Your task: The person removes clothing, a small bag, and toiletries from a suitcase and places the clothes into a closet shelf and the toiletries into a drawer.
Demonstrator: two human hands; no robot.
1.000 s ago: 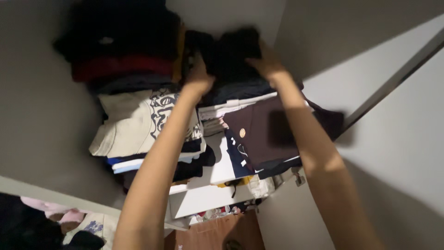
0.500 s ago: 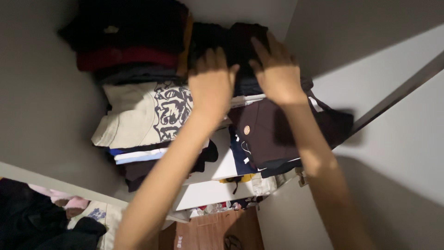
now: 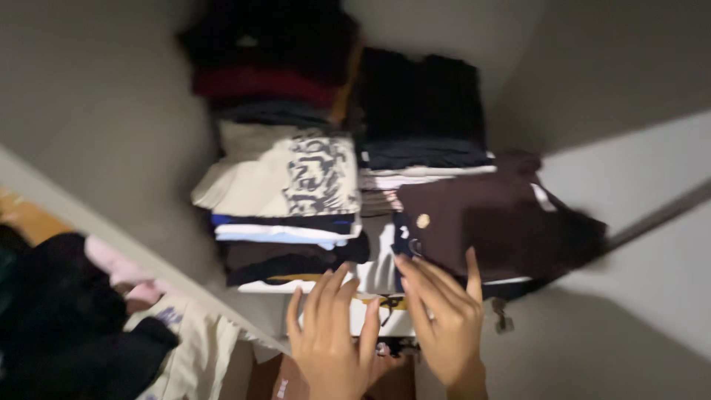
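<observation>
**Below the folded stacks: both hands low and empty**

At the frame's lower edge I see my left hand (image 3: 331, 341) and right hand (image 3: 442, 318), fingers (image 3: 337, 292) spread and extended, gripping nothing. Right fingertips lie at the lower edge of a dark brown garment (image 3: 492, 222) hanging off the right-hand stack. A black folded pile (image 3: 418, 96) tops that stack; a cream printed shirt (image 3: 285, 178) sits on the left stack. Image blurred

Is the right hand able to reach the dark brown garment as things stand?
Probably yes: the right hand is open just below the dark brown garment, fingertips at its lower edge, with nothing between them.
</observation>
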